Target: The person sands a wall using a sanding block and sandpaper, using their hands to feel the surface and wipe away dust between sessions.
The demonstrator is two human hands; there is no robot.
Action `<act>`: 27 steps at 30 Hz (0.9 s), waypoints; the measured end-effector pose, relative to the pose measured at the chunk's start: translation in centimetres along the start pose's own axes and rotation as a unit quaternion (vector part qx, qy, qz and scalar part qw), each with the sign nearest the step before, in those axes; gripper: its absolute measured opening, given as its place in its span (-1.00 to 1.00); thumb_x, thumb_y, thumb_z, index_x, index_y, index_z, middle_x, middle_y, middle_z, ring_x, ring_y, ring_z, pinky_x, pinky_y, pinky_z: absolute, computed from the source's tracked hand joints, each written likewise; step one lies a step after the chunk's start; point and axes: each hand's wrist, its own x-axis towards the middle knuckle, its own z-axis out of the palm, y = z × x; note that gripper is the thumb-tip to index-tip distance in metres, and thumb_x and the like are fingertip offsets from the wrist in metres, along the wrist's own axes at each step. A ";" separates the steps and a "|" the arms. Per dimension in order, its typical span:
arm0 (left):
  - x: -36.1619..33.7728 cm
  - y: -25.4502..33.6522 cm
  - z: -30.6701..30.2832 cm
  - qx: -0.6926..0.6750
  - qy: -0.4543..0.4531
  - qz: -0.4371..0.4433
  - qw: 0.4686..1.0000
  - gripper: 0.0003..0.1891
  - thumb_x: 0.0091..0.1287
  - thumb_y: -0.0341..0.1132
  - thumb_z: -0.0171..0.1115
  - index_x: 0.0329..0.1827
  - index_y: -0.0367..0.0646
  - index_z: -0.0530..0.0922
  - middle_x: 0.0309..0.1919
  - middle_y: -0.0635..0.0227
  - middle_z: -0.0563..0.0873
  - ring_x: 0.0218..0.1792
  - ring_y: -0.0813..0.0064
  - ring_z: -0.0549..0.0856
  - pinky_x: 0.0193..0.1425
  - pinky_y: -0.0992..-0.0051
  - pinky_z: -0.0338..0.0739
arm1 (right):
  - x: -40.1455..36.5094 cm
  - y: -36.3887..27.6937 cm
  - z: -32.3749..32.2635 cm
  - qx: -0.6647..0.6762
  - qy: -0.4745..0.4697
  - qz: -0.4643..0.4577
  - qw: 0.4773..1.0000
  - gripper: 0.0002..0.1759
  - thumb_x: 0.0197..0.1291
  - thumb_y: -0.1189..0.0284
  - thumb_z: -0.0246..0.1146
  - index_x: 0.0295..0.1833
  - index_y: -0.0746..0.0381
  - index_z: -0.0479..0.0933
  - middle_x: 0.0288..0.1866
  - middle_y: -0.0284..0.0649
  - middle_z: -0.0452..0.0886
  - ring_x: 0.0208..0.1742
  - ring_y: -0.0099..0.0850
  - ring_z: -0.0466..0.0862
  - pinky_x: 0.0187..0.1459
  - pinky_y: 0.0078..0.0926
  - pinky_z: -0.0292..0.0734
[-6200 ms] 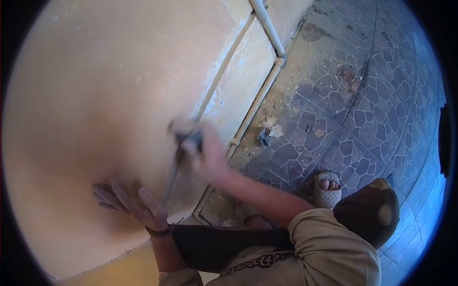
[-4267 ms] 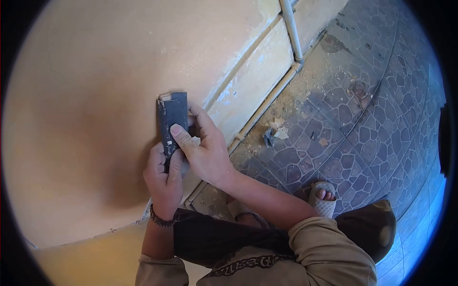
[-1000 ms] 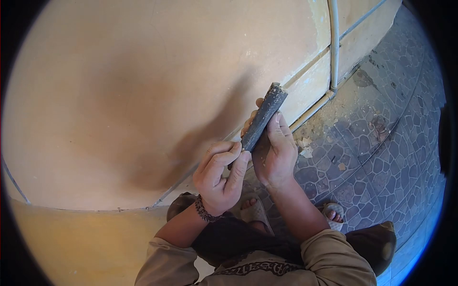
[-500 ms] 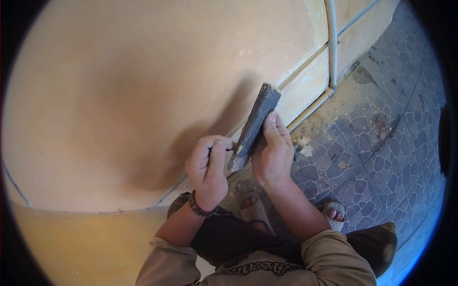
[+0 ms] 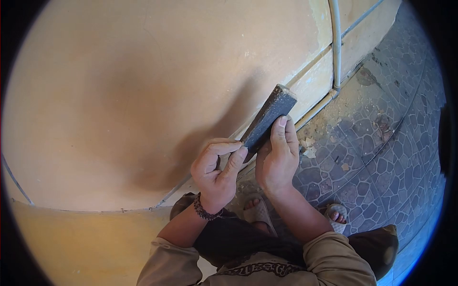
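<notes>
A sanding block (image 5: pixel 268 119), a long narrow piece wrapped in dark sandpaper with a pale end showing at the top, is held at a tilt in front of the wall. My right hand (image 5: pixel 279 164) grips it from the right side, thumb lying along its face. At the block's lower left edge, my left hand (image 5: pixel 217 167) pinches with thumb and forefinger, touching the paper there. The block's lower end is partly hidden behind my fingers. A dark braided bracelet (image 5: pixel 204 209) circles my left wrist.
A peach-painted wall (image 5: pixel 143 95) stands close in front, with my shadow on it. A pale pipe (image 5: pixel 337 57) runs down it and bends along the base. Paint flakes (image 5: pixel 309 150) and dust lie on the stone-patterned floor (image 5: pixel 381 176), beside my sandalled feet.
The block has turned slightly and shifted right in view. My left thumb and forefinger have moved from beside its lower end onto its edge. My right hand keeps its grip.
</notes>
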 end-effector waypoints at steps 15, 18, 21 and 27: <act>0.2 -0.3 -1.7 0.084 -0.008 -0.084 0.993 -0.91 0.20 -0.54 0.36 -0.26 -0.34 0.64 -0.35 0.20 0.73 -0.32 0.55 0.68 -0.19 0.56 0.56 | -1.6 3.0 -1.6 -0.236 0.004 -0.068 0.969 -0.74 0.52 0.35 0.00 0.11 0.32 0.36 -0.15 -0.31 0.55 -0.21 -0.63 0.50 -0.12 -0.65 0.45; -0.5 -1.1 -3.4 0.163 -0.050 -0.086 0.982 -0.90 0.16 -0.55 0.39 -0.31 -0.31 0.63 -0.38 0.24 0.72 -0.39 0.52 0.68 -0.27 0.54 0.57 | -2.1 5.1 -3.8 -0.321 -0.019 -0.079 0.944 -0.68 0.48 0.35 0.07 0.13 0.40 0.33 -0.23 -0.22 0.56 -0.26 -0.56 0.54 -0.21 -0.53 0.50; -0.5 -1.3 -3.7 0.299 0.008 0.079 0.951 -0.90 0.14 -0.55 0.40 -0.33 -0.29 0.62 -0.43 0.27 0.70 -0.44 0.43 0.67 -0.29 0.53 0.57 | -1.1 6.0 -5.2 -0.378 0.080 -0.107 0.916 -0.73 0.49 0.37 0.03 0.08 0.37 0.33 -0.17 -0.17 0.57 -0.21 -0.53 0.55 -0.15 -0.51 0.51; -0.6 -1.4 -7.0 0.464 0.125 0.260 0.837 -0.77 0.25 -0.42 0.34 -0.06 -0.27 0.60 0.10 0.06 0.54 0.12 0.13 0.53 0.18 0.21 0.47 | 7.4 5.1 -3.9 -0.498 0.179 -0.276 0.803 -0.61 0.40 0.28 0.13 0.09 0.41 0.39 -0.18 0.15 0.60 -0.18 0.07 0.63 -0.11 -0.13 0.52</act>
